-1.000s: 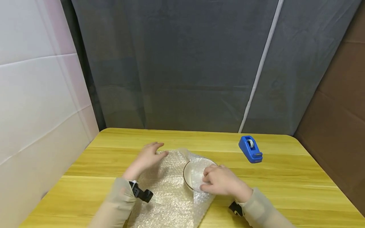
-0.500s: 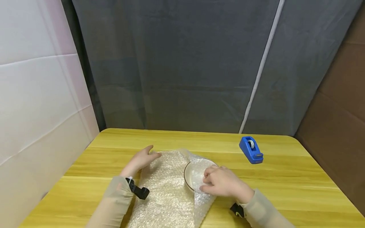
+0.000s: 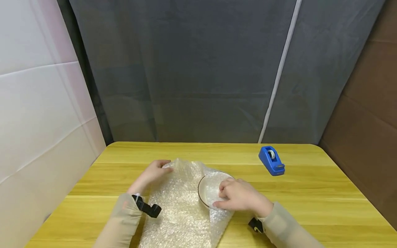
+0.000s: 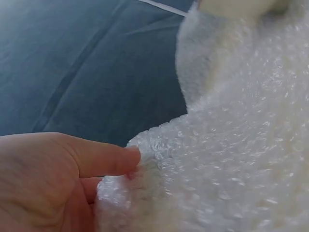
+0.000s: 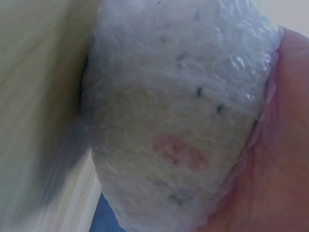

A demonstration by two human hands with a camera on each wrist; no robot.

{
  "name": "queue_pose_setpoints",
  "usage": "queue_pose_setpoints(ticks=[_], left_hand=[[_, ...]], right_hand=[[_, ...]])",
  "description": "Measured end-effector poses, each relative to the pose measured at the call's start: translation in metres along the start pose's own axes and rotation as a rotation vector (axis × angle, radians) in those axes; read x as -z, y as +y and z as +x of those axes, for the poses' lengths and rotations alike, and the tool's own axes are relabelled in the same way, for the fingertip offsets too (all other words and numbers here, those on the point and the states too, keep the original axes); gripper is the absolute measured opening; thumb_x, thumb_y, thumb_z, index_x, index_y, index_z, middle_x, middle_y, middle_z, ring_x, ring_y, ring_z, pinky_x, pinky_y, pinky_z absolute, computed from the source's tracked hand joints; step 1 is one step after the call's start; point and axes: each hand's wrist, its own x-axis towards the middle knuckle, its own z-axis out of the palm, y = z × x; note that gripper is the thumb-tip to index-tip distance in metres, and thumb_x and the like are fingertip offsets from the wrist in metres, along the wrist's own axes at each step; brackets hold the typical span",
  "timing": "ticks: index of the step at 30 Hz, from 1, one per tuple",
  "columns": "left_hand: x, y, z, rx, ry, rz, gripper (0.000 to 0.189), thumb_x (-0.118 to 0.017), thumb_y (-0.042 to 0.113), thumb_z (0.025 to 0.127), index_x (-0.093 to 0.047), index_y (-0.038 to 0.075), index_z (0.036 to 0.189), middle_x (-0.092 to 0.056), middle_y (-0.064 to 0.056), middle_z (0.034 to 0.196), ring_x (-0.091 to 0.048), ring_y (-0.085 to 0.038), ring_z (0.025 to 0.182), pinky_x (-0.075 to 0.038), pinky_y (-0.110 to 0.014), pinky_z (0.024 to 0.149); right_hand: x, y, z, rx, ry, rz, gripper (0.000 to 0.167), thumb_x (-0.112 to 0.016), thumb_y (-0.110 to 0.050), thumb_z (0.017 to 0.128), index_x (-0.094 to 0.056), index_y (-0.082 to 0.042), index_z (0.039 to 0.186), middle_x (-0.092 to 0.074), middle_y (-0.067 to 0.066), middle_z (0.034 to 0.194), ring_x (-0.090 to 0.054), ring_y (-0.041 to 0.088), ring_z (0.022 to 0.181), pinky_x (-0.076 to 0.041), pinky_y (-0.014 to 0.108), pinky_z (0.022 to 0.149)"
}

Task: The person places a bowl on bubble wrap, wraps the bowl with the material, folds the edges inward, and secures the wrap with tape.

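Note:
A pale bowl (image 3: 202, 192) with a dark brown rim sits on a sheet of bubble wrap (image 3: 183, 213). Part of the wrap folds up over its right side. My right hand (image 3: 243, 196) holds the wrapped right rim, its fingers curled over the wrap into the bowl. Through the wrap, the right wrist view shows the outside of the bowl (image 5: 178, 150) with a pinkish patch and dark marks. At the sheet's far left corner, my left hand (image 3: 154, 174) pinches the edge; in the left wrist view its thumb (image 4: 111, 159) lies on the bubble wrap (image 4: 227, 159).
A blue tape dispenser (image 3: 271, 161) with a roll of tape stands at the back right of the yellow wooden table (image 3: 310, 193). A dark grey curtain (image 3: 192, 75) hangs behind, with a white panel (image 3: 46, 96) at left and a brown one (image 3: 369, 113) at right.
My left hand has moved left and taken hold of the bubble wrap's far left corner, which is now lifted. The right hand stays on the bowl. The head view has shifted slightly.

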Motion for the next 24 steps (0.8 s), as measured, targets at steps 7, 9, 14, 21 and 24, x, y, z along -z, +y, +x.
queue_pose_setpoints(ticks=[7,9,14,21,24], left_hand=[[0.004,0.014,-0.006,-0.022,-0.01,-0.13,0.04,-0.053,0.021,0.099,-0.058,-0.011,0.123,-0.06,-0.026,0.122,-0.053,-0.039,0.115,-0.041,-0.053,0.101],[0.005,0.02,-0.008,-0.031,-0.016,-0.191,0.041,-0.053,0.025,0.1,-0.059,-0.01,0.122,-0.062,-0.022,0.119,-0.054,-0.034,0.113,-0.04,-0.052,0.101],[0.005,0.037,-0.015,-0.057,-0.066,-0.343,0.041,-0.051,0.032,0.101,-0.059,-0.003,0.12,-0.063,-0.011,0.113,-0.054,-0.024,0.111,-0.036,-0.048,0.104],[-0.015,0.049,-0.016,-0.255,-0.242,-0.513,0.032,-0.045,0.026,0.104,-0.056,-0.002,0.115,-0.058,-0.007,0.11,-0.052,-0.017,0.106,-0.04,-0.032,0.097],[-0.028,0.05,-0.016,-0.317,-0.347,-0.585,0.028,-0.043,0.023,0.104,-0.054,-0.001,0.112,-0.053,-0.014,0.125,-0.045,-0.021,0.123,-0.034,-0.034,0.106]], right_hand=[[0.0,-0.002,0.007,-0.015,-0.015,-0.011,0.053,-0.06,-0.055,0.087,-0.039,-0.024,0.05,-0.059,-0.011,0.09,-0.052,0.009,0.086,-0.042,0.03,0.069],[0.0,-0.003,0.007,-0.021,-0.016,-0.017,0.054,-0.06,-0.056,0.087,-0.04,-0.024,0.049,-0.058,-0.012,0.089,-0.051,0.008,0.086,-0.042,0.031,0.071],[-0.001,-0.004,0.008,-0.03,-0.016,-0.023,0.053,-0.06,-0.056,0.087,-0.041,-0.024,0.049,-0.057,-0.013,0.088,-0.05,0.008,0.086,-0.043,0.032,0.072],[-0.002,-0.005,0.008,-0.036,-0.018,-0.033,0.052,-0.059,-0.057,0.088,-0.045,-0.025,0.05,-0.057,-0.012,0.089,-0.051,0.009,0.086,-0.044,0.034,0.073],[-0.002,-0.006,0.009,-0.035,-0.018,-0.031,0.052,-0.058,-0.058,0.088,-0.046,-0.025,0.05,-0.059,-0.011,0.09,-0.052,0.009,0.087,-0.045,0.034,0.074]])
